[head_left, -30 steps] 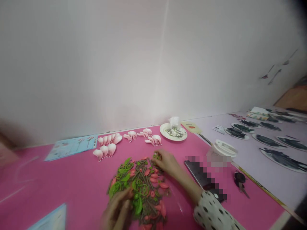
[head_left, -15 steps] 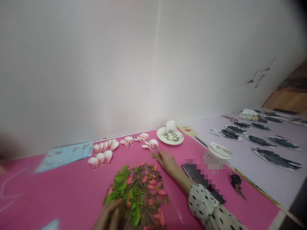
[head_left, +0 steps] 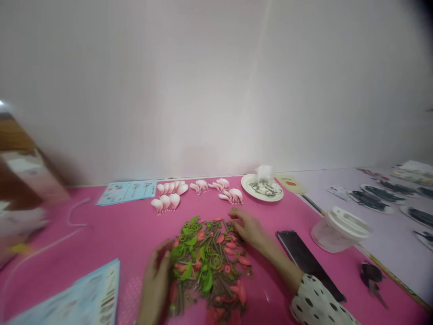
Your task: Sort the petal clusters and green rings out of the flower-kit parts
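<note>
Left hand [head_left: 154, 284]: fingers spread open, empty, just beside pile of green and coral craft pieces [head_left: 209, 262]. Right hand [head_left: 249, 229]: fingers curled at pile's edge; grip unclear.

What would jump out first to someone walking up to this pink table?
A heap of green and coral craft pieces dominates the middle of the pink table, between the left hand and right hand. Behind it, pale pink petal-shaped pieces lie in rows beside a white plate.
</note>
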`<state>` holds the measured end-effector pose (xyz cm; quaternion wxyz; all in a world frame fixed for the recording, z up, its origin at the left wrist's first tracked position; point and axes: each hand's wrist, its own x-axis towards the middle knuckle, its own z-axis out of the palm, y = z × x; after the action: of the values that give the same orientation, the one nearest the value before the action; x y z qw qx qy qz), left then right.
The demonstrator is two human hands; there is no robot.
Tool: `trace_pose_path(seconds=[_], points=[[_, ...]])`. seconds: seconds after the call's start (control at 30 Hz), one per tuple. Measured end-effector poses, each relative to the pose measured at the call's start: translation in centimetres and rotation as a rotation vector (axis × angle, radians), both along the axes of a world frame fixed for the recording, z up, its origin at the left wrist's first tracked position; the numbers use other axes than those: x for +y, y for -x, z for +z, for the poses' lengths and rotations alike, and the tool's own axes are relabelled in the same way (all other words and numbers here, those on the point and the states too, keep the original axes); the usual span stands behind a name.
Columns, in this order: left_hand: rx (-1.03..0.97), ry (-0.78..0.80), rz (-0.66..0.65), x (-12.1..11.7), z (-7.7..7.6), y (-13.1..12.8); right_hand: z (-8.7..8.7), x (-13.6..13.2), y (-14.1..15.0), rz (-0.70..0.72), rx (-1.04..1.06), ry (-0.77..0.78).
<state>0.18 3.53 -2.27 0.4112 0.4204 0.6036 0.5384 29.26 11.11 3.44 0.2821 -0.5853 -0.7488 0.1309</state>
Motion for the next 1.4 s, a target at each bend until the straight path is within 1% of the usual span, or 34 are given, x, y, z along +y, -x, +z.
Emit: trace_pose_path(seconds=[0.07,0.17,0.27,0.33,0.47,0.57,0.73,0.87,0.97,1.03,1.13,1.27,1.4], points=[[-0.050,0.017,-0.021,0.0,0.4,-0.2,0.4,-0.5,1.4,0.091,0.003,0.065],[-0.104,-0.003,-0.038,0.0,0.4,-0.4,1.1,-1.6,3.6,0.205,0.000,0.126],[-0.094,-0.033,-0.060,0.1,0.2,-0.5,1.4,-2.4,5.5,0.283,-0.038,0.122],[-0.084,-0.047,-0.079,0.1,0.1,-0.6,1.2,-2.6,6.4,0.320,-0.077,0.100],[-0.069,-0.060,-0.109,0.0,0.3,-0.7,0.4,-2.3,7.5,0.363,-0.126,0.105],[-0.058,-0.044,-0.127,-0.2,0.5,-0.9,0.4,-2.4,8.4,0.374,-0.183,0.114],[-0.053,-0.013,-0.164,-0.5,0.6,-1.3,0.5,-3.1,10.8,0.335,-0.191,0.051],[-0.032,-0.022,-0.171,-0.4,0.6,-1.3,-0.4,-3.2,12.2,0.348,-0.220,-0.002],[-0.014,-0.035,-0.172,-0.4,0.6,-1.3,-0.9,-3.0,12.2,0.344,-0.240,0.019],[-0.007,-0.038,-0.169,-0.4,0.7,-1.3,-0.9,-2.9,11.8,0.323,-0.241,0.043],[0.003,-0.030,-0.150,-0.4,0.9,-1.3,-0.5,-2.6,10.6,0.298,-0.223,0.052],[0.043,-0.030,-0.085,-0.2,1.4,-0.8,0.2,-2.3,9.2,0.262,-0.189,0.048],[0.080,-0.061,-0.057,0.1,1.4,-0.5,0.6,-2.2,8.9,0.247,-0.140,0.020]])
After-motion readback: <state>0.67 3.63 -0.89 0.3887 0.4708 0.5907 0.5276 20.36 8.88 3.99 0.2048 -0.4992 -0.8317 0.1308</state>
